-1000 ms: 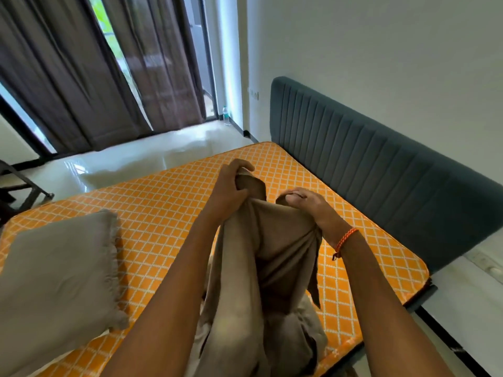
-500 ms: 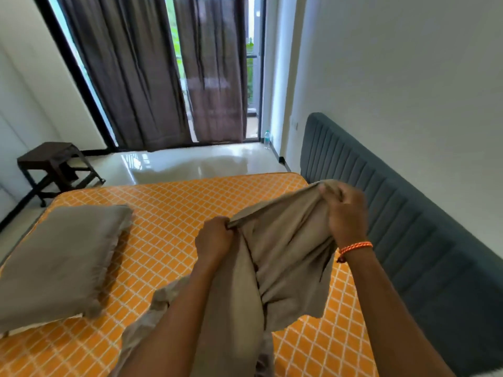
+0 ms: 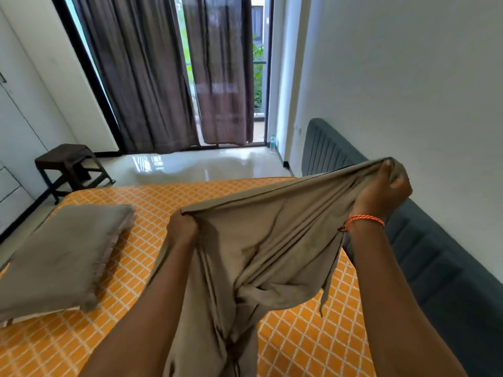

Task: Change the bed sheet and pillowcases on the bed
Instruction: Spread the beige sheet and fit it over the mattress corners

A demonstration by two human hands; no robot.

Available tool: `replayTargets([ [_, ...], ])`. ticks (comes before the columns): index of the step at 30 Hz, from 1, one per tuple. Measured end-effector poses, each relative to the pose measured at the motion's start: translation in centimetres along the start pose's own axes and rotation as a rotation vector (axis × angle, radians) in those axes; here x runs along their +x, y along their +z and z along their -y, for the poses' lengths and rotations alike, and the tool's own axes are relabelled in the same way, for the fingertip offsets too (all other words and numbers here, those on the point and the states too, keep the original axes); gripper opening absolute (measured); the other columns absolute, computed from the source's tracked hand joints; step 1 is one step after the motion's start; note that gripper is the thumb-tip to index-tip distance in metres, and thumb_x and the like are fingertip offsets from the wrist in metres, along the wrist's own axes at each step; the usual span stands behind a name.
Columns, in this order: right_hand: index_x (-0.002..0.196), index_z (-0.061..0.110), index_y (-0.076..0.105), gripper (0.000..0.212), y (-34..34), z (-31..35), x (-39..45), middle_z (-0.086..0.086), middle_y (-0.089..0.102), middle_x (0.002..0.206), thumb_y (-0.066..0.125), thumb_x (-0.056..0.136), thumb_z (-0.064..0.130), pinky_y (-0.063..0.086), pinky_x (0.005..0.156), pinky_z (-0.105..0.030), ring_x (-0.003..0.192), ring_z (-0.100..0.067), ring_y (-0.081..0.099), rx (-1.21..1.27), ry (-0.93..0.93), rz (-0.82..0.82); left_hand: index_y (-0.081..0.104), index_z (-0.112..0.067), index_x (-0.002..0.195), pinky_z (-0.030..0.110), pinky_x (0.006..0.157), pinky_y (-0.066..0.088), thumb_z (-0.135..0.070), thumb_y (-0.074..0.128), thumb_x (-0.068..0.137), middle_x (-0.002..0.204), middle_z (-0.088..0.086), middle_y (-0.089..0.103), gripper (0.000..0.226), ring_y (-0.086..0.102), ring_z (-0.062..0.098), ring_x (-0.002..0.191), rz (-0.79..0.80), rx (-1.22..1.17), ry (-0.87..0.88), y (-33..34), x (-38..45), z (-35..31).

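A beige cloth [image 3: 261,248] hangs in front of me over the bare orange mattress [image 3: 313,344] with its white lattice pattern. My left hand [image 3: 183,230] grips the cloth's top edge near the middle of the view. My right hand [image 3: 383,189], with an orange cord at the wrist, grips the same edge higher up and to the right, so the edge is stretched taut between them. The rest of the cloth droops in folds down between my forearms. A beige pillow [image 3: 62,254] with a fringed edge lies on the mattress at the left.
A dark teal padded headboard [image 3: 424,268] runs along the white wall on the right. Beyond the bed lie a glossy floor, brown curtains [image 3: 152,77] over a glass door, a small water bottle [image 3: 272,144] and a dark stool [image 3: 72,165] at the left.
My hands have moved apart along the cloth's edge: the right hand rose and went right, stretching the edge taut. The view has lifted toward the curtains.
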State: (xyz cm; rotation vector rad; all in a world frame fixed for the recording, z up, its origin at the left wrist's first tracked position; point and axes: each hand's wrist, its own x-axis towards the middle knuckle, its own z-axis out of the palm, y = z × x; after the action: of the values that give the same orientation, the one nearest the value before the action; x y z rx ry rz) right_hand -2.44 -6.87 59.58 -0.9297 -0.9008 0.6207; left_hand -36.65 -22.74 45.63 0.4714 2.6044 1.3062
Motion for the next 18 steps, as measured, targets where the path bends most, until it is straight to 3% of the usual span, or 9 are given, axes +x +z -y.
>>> replayTargets([
  [6, 0.1, 0.004, 0.067, 0.024, -2.4, -1.0, 1.6, 0.002, 0.064, 0.092, 0.044, 0.104, 0.012, 0.045, 0.078, -0.018, 0.08, 0.015, 0.055, -0.135, -0.076, -0.04, 0.04, 0.001, 0.156, 0.031, 0.12, 0.024, -0.01, 0.033, 0.111, 0.162, 0.022, 0.04, 0.047, 0.038, 0.034, 0.149, 0.087, -0.288, 0.261, 0.1, 1.0, -10.2],
  [8, 0.113, 0.008, 0.07, 0.029, -3.3, -0.4, 2.1, 0.002, 0.069, 0.111, 0.043, 0.103, 0.01, 0.046, 0.091, -0.013, 0.099, 0.012, 0.059, -0.146, -0.117, -0.037, 0.055, -0.004, 0.148, 0.033, 0.122, 0.03, -0.011, 0.033, 0.11, 0.153, 0.019, 0.051, 0.044, 0.048, 0.029, 0.14, 0.149, -0.403, 0.37, -0.2, 1.4, -13.1],
  [10, 0.128, 0.012, 0.068, 0.036, -3.9, 0.8, 2.6, 0.004, 0.068, 0.127, 0.042, 0.103, 0.01, 0.044, 0.105, -0.016, 0.117, 0.006, 0.058, -0.152, -0.163, -0.048, 0.071, -0.013, 0.131, 0.038, 0.114, 0.043, -0.01, 0.034, 0.108, 0.137, 0.01, 0.065, 0.044, 0.059, 0.016, 0.12, 0.242, -0.523, 0.495, -0.6, 1.9, -16.0],
  [13, 0.143, 0.015, 0.059, 0.041, -4.7, 3.3, 3.8, 0.003, 0.061, 0.144, 0.041, 0.106, 0.013, 0.038, 0.116, -0.021, 0.135, -0.002, 0.052, -0.141, -0.254, -0.103, 0.076, -0.016, 0.124, 0.036, 0.11, 0.048, -0.011, 0.036, 0.11, 0.131, 0.002, 0.069, 0.043, 0.064, 0.007, 0.114, 0.377, -0.645, 0.668, -1.3, 2.0, -21.4],
  [18, 0.15, 0.013, 0.049, 0.045, -7.3, 8.3, 8.0, 0.001, 0.052, 0.153, 0.043, 0.106, 0.017, 0.031, 0.12, -0.02, 0.143, -0.006, 0.044, -0.17, -0.4, -0.238, 0.067, -0.017, 0.123, 0.006, 0.098, 0.039, 0.001, 0.043, 0.107, 0.116, -0.012, 0.067, 0.034, 0.058, -0.022, 0.105, 0.415, -0.773, 0.957, -3.1, -0.5, -31.8],
])
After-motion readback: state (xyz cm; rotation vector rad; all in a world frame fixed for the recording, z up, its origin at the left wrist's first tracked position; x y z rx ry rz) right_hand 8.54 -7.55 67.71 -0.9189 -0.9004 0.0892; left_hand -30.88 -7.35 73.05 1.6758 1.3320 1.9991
